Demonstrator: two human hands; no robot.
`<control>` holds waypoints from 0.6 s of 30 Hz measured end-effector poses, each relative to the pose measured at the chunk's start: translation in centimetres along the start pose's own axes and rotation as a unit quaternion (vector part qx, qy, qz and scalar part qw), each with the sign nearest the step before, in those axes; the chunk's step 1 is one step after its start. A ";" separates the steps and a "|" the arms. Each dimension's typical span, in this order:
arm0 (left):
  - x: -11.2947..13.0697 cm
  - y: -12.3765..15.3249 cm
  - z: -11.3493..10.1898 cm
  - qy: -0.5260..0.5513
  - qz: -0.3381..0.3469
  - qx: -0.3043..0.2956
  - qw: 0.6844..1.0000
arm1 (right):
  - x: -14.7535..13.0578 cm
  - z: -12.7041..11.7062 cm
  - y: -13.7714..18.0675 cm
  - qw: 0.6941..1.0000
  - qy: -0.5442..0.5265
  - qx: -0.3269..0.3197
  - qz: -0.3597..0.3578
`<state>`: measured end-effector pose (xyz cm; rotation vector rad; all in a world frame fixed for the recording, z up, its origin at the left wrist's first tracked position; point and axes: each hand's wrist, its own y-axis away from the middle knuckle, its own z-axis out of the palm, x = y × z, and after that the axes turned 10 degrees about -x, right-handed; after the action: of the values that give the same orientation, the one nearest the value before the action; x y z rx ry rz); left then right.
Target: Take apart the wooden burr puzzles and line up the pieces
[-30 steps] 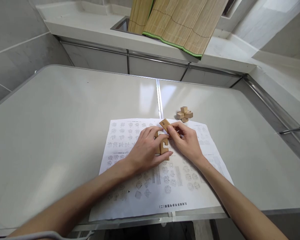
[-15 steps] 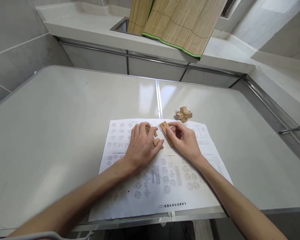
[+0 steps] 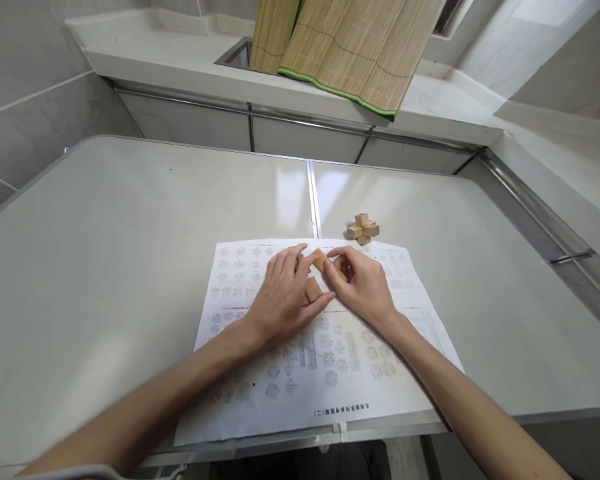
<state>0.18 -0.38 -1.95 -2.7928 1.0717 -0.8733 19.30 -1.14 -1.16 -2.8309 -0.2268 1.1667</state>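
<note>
My left hand (image 3: pixel 284 288) curves around light-brown wooden puzzle pieces (image 3: pixel 313 289) above the printed sheet (image 3: pixel 260 413); its fingers cover part of them. Between the thumb and fingers of my right hand (image 3: pixel 364 281) is another wooden puzzle piece (image 3: pixel 321 259), tilted, its far end close to my left index finger. Whether the pieces of the two hands touch, I cannot tell. Just beyond the sheet's far edge stands an assembled wooden burr puzzle (image 3: pixel 363 229) of interlocked blocks.
The sheet carries rows of small puzzle drawings and lies across the seam of a pale folding table (image 3: pixel 130 240). Behind the table runs a white counter (image 3: pixel 180 73) with a sink edge (image 3: pixel 235 55) and a hanging bamboo mat (image 3: pixel 355 53).
My right hand has tilted its piece and brought it left toward my left hand, so the number 2 on it no longer shows. My left thumb and index finger have stretched toward it.
</note>
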 end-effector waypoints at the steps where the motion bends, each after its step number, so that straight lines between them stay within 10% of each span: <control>1: 0.0 0.0 0.0 0.001 0.004 -0.002 1.000 | 0.0 0.0 0.0 1.000 0.009 0.004 0.000; 18: -0.2 -0.3 -0.6 0.009 0.043 -0.031 0.999 | 0.5 -0.1 -0.4 0.997 0.041 -0.014 -0.057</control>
<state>-0.03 0.03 -1.50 -2.7691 1.2312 -0.8737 19.69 -0.66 -1.33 -2.8396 -0.3954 1.0300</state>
